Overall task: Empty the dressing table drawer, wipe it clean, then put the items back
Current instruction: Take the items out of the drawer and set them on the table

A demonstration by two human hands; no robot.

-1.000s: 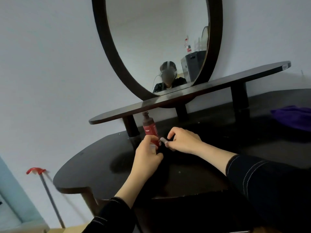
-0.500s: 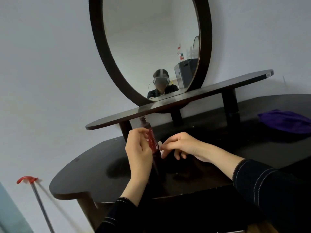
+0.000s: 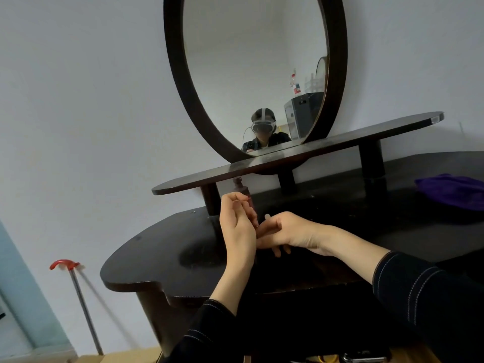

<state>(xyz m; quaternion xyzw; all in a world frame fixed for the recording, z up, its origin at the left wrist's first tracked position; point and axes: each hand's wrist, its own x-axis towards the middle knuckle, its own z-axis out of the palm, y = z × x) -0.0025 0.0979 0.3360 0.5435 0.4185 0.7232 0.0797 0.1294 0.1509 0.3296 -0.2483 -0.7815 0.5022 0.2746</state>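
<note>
My left hand (image 3: 237, 226) grips a dark red bottle (image 3: 246, 193) just above the dressing table top (image 3: 157, 258), in front of the left shelf post. Only the bottle's cap and shoulder show past my fingers. My right hand (image 3: 288, 231) lies against the left one and pinches a small pale tube (image 3: 267, 217), whose tip sticks up between thumb and fingers. Below the table's front edge the drawer area is dark, and its inside is hidden by my sleeves.
A purple cloth (image 3: 453, 191) lies on the table at the far right. A low shelf (image 3: 327, 145) on posts runs across the back under an oval mirror (image 3: 256, 74). A red-handled metal stick (image 3: 65, 264) leans on the wall at left.
My left hand has closed round the red bottle and raised it slightly. My right hand with the pale tube has moved in against the left one.
</note>
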